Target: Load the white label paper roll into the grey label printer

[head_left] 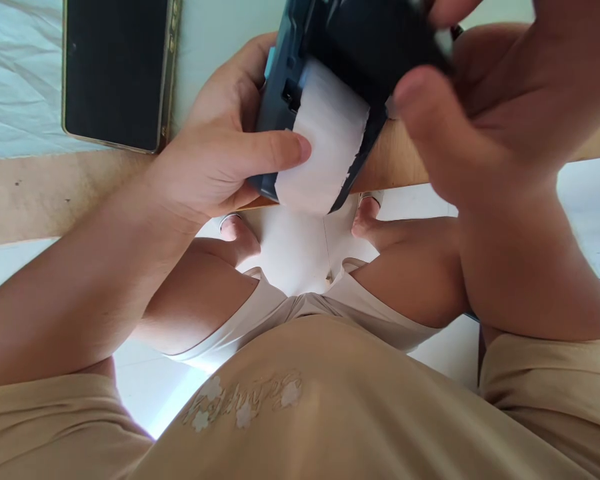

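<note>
1. A dark blue-grey plastic handheld device point(365, 40) is held up close to the camera, above the edge of a light wooden counter point(40, 193) and over the person's lap.
2. The device's compartment lies open toward the viewer. A roll of white paper point(325, 143) sits in it, and the paper's loose end, with a slightly ragged edge, hangs down past the lower rim.
3. A small light blue part shows on the device's left side.
4. The left hand point(220, 147) wraps the device's left side, its grip clamped on the casing, with the thumb lying across the front and its tip touching the paper roll.
5. The right hand point(480, 113) clasps the device's right and upper side, its grip closed on it; the thumb is blurred and very near the lens.
6. A black flat smartphone with a gold-coloured frame point(115, 70) lies screen up on the counter, to the left of the hands and apart from them.
7. Below, the person wears a beige T-shirt point(305, 400) and white shorts.
</note>
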Action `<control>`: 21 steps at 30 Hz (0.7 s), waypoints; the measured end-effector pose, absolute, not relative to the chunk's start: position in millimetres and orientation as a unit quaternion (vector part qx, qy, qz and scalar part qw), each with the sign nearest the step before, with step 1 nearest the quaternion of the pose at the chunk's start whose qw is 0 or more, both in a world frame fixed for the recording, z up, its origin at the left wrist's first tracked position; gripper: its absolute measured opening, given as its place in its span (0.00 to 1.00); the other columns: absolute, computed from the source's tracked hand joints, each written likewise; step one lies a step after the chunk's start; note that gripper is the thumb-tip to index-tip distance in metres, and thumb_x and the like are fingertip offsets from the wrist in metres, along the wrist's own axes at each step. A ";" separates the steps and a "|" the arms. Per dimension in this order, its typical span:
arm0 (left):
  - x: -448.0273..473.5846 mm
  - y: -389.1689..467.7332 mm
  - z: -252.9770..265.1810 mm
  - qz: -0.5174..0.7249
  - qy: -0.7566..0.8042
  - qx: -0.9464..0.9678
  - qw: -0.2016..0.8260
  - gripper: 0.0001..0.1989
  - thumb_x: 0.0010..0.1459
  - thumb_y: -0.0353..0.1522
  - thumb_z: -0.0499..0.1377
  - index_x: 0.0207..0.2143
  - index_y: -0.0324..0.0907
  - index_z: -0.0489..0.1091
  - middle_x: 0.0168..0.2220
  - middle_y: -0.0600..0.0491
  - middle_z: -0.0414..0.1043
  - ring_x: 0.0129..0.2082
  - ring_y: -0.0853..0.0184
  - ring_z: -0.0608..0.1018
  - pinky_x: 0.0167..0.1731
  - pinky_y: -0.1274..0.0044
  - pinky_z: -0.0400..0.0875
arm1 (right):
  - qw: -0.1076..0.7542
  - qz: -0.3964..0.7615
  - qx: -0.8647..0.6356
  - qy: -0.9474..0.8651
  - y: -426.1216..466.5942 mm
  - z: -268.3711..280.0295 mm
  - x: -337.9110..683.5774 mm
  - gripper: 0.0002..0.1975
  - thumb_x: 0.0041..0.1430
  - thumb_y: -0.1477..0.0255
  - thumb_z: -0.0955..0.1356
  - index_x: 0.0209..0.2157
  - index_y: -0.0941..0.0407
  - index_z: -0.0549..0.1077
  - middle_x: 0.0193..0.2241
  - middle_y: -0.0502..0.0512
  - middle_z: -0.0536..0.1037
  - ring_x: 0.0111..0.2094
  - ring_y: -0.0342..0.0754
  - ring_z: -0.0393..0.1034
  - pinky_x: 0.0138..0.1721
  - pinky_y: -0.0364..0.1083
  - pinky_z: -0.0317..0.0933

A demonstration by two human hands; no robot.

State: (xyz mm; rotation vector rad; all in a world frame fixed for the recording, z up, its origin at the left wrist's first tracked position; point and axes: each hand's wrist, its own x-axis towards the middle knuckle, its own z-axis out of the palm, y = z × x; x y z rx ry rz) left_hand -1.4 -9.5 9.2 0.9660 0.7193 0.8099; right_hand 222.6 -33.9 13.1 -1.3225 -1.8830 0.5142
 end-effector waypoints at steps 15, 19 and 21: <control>-5.0 -10.4 5.5 0.360 0.293 0.482 0.743 0.18 0.50 0.20 0.58 0.45 0.35 0.61 0.30 0.59 0.70 0.26 0.81 0.75 0.25 0.89 0.73 | 0.245 0.098 -0.430 -0.864 -33.3 12.3 217.9 0.20 0.58 0.64 0.61 0.46 0.62 0.71 0.50 0.45 0.61 0.45 0.11 0.46 0.47 0.23 0.45; -4.7 -9.9 4.4 0.362 0.296 0.481 0.741 0.19 0.50 0.20 0.58 0.45 0.35 0.61 0.31 0.59 0.71 0.26 0.81 0.75 0.24 0.89 0.73 | 0.245 0.102 -0.433 -0.862 -31.8 12.0 217.8 0.19 0.60 0.66 0.59 0.46 0.61 0.72 0.50 0.45 0.61 0.50 0.12 0.50 0.51 0.22 0.48; -5.2 -9.8 4.2 0.360 0.298 0.479 0.743 0.18 0.50 0.20 0.58 0.44 0.34 0.61 0.30 0.59 0.71 0.25 0.81 0.74 0.26 0.89 0.74 | 0.240 0.109 -0.443 -0.857 -31.2 12.9 217.3 0.19 0.61 0.66 0.59 0.46 0.59 0.73 0.50 0.44 0.61 0.50 0.11 0.50 0.51 0.21 0.48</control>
